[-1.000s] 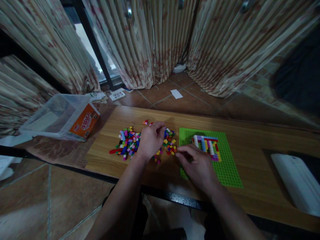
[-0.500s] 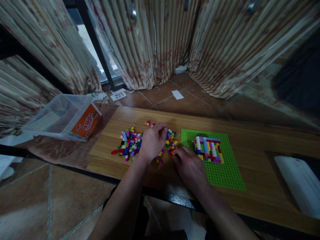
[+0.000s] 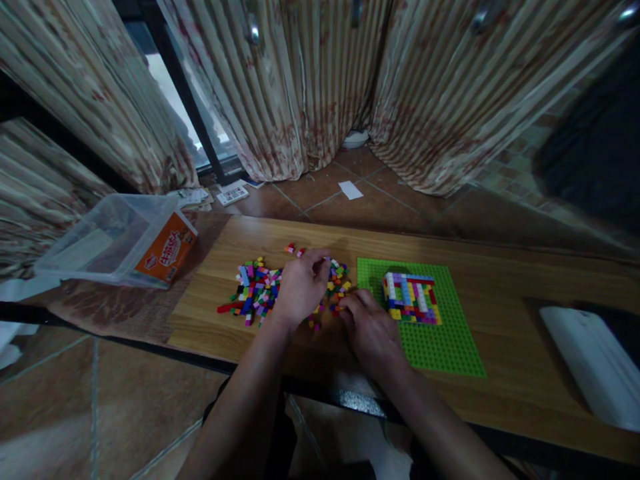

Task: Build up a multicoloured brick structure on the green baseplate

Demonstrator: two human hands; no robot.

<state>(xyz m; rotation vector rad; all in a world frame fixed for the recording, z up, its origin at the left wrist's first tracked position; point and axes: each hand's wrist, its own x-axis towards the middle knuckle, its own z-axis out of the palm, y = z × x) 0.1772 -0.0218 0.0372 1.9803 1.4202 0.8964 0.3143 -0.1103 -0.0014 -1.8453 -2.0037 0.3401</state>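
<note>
Many small coloured toy bricks [image 3: 257, 290] lie in a loose pile on the wooden table. Over the right half of that pile hovers my left hand [image 3: 303, 287], its fingers curled in and thumb close to them; anything between the fingertips is hidden. At the pile's right edge, my right hand [image 3: 369, 327] has its fingers bent together, the tips beside orange and red bricks. What they pinch, if anything, is too small to make out. Right of this hand, a multicoloured brick structure [image 3: 413, 298] stands on a green baseplate [image 3: 445, 350].
A clear plastic bin [image 3: 117, 233] with an orange label stands at the table's left end. On the right of the wooden table [image 3: 500, 320] lies a white object [image 3: 590, 367]. Curtains [image 3: 320, 87] hang behind, and a white paper [image 3: 350, 190] is on the floor.
The whole view has shifted slightly, so things sit a little further left. Both hands stay at nearly the same spots over the bricks, with only small finger movements.
</note>
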